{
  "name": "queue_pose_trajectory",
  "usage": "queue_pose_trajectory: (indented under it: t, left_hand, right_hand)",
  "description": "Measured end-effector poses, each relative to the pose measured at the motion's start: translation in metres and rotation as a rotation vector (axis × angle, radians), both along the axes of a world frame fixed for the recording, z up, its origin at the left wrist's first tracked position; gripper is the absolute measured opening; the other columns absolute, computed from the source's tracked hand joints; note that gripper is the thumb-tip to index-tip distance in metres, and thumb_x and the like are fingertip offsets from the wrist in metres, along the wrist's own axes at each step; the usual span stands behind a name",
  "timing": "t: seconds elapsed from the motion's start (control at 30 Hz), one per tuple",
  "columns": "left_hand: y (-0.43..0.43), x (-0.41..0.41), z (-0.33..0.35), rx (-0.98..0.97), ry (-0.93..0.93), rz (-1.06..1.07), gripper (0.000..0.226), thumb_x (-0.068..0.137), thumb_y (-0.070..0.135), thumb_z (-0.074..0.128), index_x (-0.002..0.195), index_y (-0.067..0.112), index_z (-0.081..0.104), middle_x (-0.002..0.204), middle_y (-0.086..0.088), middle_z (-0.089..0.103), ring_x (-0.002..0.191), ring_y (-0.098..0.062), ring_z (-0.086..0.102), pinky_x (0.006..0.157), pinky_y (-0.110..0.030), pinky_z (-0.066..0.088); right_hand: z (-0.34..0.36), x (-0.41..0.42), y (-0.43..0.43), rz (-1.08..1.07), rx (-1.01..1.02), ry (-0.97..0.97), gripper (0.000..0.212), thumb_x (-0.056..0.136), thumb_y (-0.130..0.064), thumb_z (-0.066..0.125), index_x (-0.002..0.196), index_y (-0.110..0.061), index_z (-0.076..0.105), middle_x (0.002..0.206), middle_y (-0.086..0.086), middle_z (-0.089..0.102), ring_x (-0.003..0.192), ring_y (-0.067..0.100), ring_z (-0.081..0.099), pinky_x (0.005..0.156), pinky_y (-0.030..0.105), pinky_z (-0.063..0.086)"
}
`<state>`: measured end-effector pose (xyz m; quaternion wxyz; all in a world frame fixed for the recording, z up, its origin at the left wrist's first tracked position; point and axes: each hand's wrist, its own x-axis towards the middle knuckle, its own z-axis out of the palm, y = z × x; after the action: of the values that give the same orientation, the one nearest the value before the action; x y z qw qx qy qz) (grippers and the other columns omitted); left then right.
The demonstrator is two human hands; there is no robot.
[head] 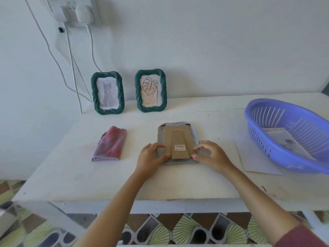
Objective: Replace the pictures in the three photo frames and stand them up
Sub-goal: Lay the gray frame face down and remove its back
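Observation:
Two green frames stand upright against the back wall: one with a grey cat picture [107, 93], the other with a leaf line drawing [151, 90]. A third frame [178, 142] lies face down mid-table, its brown cardboard back and folded stand showing, grey rim around it. My left hand [151, 156] grips its near left edge, thumb at the bottom of the cardboard. My right hand [210, 155] holds the near right edge, fingertips on the cardboard back.
A folded red-and-purple cloth [111, 144] lies left of the flat frame. At the right, a blue plastic basket [267, 139] holds paper sheets and sits on a white sheet [256, 161]. Cables [71, 68] hang down the wall at back left. The white table [160, 182] ends at its front edge near me.

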<state>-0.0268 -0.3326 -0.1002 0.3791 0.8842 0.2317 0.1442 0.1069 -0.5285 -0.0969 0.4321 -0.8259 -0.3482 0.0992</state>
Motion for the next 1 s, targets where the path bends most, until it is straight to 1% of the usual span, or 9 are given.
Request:
queue_pose_trajectory:
  t: [0.1, 0.2, 0.3, 0.37, 0.47, 0.57, 0.63, 0.8, 1.0]
  left_hand:
    - [0.003, -0.005, 0.002, -0.033, 0.072, -0.089, 0.034, 0.073, 0.048, 0.071, 0.101, 0.034, 0.058, 0.12, -0.004, 0.059, 0.123, -0.027, 0.044, 0.1, -0.041, 0.041]
    - [-0.001, -0.007, 0.008, -0.036, 0.06, -0.084, 0.021, 0.075, 0.04, 0.072, 0.09, 0.033, 0.059, 0.123, -0.005, 0.058, 0.13, -0.03, 0.037, 0.106, -0.043, 0.035]
    - [-0.005, -0.011, 0.012, -0.043, 0.05, -0.101, 0.019, 0.073, 0.039, 0.074, 0.082, 0.034, 0.058, 0.124, -0.001, 0.058, 0.134, -0.028, 0.032, 0.108, -0.041, 0.033]
    - [-0.006, -0.012, 0.012, -0.062, 0.043, -0.109, 0.02, 0.072, 0.037, 0.076, 0.077, 0.036, 0.057, 0.129, -0.001, 0.057, 0.137, -0.028, 0.029, 0.11, -0.04, 0.031]
    - [-0.007, -0.013, 0.012, -0.09, 0.026, -0.091, 0.024, 0.069, 0.034, 0.078, 0.071, 0.039, 0.055, 0.136, -0.002, 0.053, 0.141, -0.023, 0.022, 0.112, -0.037, 0.027]
    - [-0.009, -0.014, 0.013, -0.105, 0.02, -0.078, 0.021, 0.07, 0.032, 0.079, 0.076, 0.031, 0.059, 0.136, -0.001, 0.053, 0.142, -0.023, 0.021, 0.11, -0.036, 0.026]
    - [-0.009, -0.014, 0.013, -0.089, 0.028, -0.077, 0.02, 0.071, 0.031, 0.078, 0.081, 0.025, 0.061, 0.14, -0.002, 0.049, 0.143, -0.023, 0.02, 0.111, -0.035, 0.025]
    - [-0.008, -0.011, 0.012, -0.09, 0.048, -0.11, 0.018, 0.074, 0.03, 0.076, 0.073, 0.032, 0.058, 0.144, -0.007, 0.046, 0.144, -0.025, 0.017, 0.112, -0.033, 0.021]
    - [-0.005, -0.008, 0.007, -0.096, 0.058, -0.128, 0.015, 0.077, 0.031, 0.073, 0.079, 0.023, 0.061, 0.14, -0.006, 0.05, 0.144, -0.026, 0.014, 0.112, -0.029, 0.019]
  right_hand:
    - [0.002, -0.008, -0.007, -0.006, -0.024, -0.023, 0.029, 0.07, -0.028, 0.079, 0.094, -0.017, 0.068, 0.101, -0.006, 0.057, 0.105, 0.006, 0.047, 0.084, 0.021, 0.033]
    - [0.006, -0.015, -0.011, -0.011, 0.015, -0.018, 0.016, 0.072, -0.026, 0.077, 0.083, -0.017, 0.068, 0.094, 0.001, 0.064, 0.1, 0.013, 0.053, 0.079, 0.023, 0.036]
    - [0.006, -0.022, -0.015, -0.005, 0.043, -0.049, 0.01, 0.076, -0.021, 0.074, 0.078, -0.018, 0.065, 0.085, 0.0, 0.062, 0.092, 0.019, 0.057, 0.072, 0.02, 0.037]
    - [0.005, -0.025, -0.017, -0.013, 0.025, -0.07, 0.009, 0.078, -0.02, 0.072, 0.081, -0.014, 0.066, 0.086, 0.001, 0.063, 0.092, 0.018, 0.056, 0.069, 0.015, 0.036]
    - [0.003, -0.025, -0.019, -0.01, 0.006, -0.096, 0.011, 0.081, -0.018, 0.07, 0.085, -0.009, 0.065, 0.088, 0.005, 0.063, 0.09, 0.021, 0.056, 0.066, 0.018, 0.035]
    - [0.002, -0.027, -0.019, 0.0, 0.002, -0.134, 0.012, 0.082, -0.016, 0.068, 0.086, -0.006, 0.065, 0.086, 0.004, 0.061, 0.083, 0.02, 0.054, 0.063, 0.008, 0.033]
    - [0.002, -0.028, -0.019, -0.003, -0.004, -0.142, 0.012, 0.082, -0.016, 0.068, 0.087, -0.005, 0.065, 0.085, 0.003, 0.061, 0.083, 0.018, 0.054, 0.063, 0.007, 0.033]
    - [0.0, -0.026, -0.019, 0.005, -0.007, -0.146, 0.009, 0.083, -0.018, 0.066, 0.085, -0.009, 0.064, 0.083, -0.001, 0.059, 0.082, 0.015, 0.052, 0.065, 0.012, 0.034]
    - [-0.003, -0.022, -0.018, 0.037, 0.03, -0.177, 0.008, 0.083, -0.013, 0.066, 0.082, -0.005, 0.064, 0.073, -0.011, 0.055, 0.075, 0.01, 0.052, 0.066, 0.023, 0.038]
